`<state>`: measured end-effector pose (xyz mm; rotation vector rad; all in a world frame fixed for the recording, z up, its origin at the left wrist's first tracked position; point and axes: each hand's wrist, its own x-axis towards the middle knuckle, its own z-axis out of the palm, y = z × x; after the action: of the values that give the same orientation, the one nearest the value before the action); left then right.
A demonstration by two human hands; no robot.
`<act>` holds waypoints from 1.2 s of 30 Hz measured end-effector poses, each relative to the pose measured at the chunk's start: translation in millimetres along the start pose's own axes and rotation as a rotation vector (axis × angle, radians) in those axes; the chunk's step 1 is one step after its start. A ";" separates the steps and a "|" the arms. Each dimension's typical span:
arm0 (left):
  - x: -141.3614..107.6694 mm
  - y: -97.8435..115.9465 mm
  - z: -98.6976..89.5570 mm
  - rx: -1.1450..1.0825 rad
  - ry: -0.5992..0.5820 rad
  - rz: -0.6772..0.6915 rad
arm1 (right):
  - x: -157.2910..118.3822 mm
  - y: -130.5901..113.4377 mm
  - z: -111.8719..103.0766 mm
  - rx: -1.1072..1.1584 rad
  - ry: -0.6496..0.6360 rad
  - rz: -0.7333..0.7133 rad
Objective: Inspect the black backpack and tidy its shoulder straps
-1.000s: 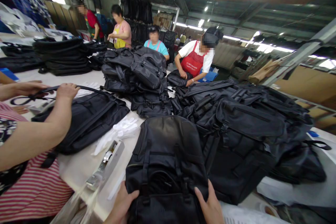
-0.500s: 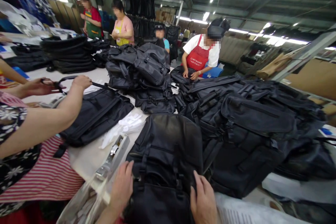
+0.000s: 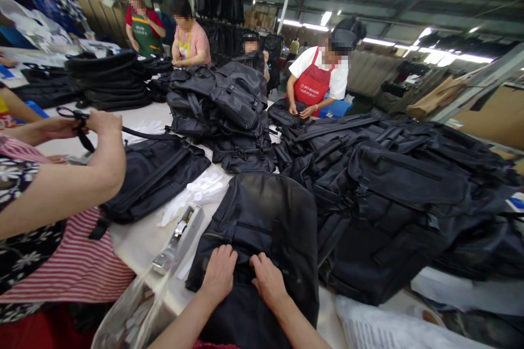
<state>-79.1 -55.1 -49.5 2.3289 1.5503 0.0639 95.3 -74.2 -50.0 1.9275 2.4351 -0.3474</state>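
Note:
My left hand and my right hand lie close together on the middle of a black nylon backpack, with the fingers curled onto its front. The backpack lies flat on a white work table, its top pointing away from me. What my fingers press on is partly hidden under them. To the left, a co-worker's arms in a striped and floral top reach over another black backpack, and that person's hands hold its black strap.
A long white and metal tool and white cloth gloves lie left of my backpack, with a clear plastic bag at the table's near edge. Heaped black backpacks rise on the right. Further co-workers handle bags beyond.
My hands have moved inward and farther up the backpack, closer together. The co-worker's hands have shifted left and lifted the strap higher.

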 end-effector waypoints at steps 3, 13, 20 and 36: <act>0.9 3.0 4.0 0.040 0.031 0.076 | -0.7 2.7 1.0 -0.020 -0.007 -0.036; 34.3 -19.8 -39.3 -0.098 -0.220 0.225 | -22.6 7.7 -22.8 0.351 0.071 -0.143; 46.2 -17.6 -31.7 -0.098 -0.274 0.251 | -38.6 -22.0 -13.6 0.236 0.063 -0.114; -89.1 -48.0 -5.7 -0.492 -0.137 -0.455 | -9.9 -44.5 5.8 -0.034 -0.057 -0.016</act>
<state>-158.8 -117.5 -45.4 1.5456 1.7204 0.1507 54.1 -94.3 -46.9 1.8602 2.4062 -0.3538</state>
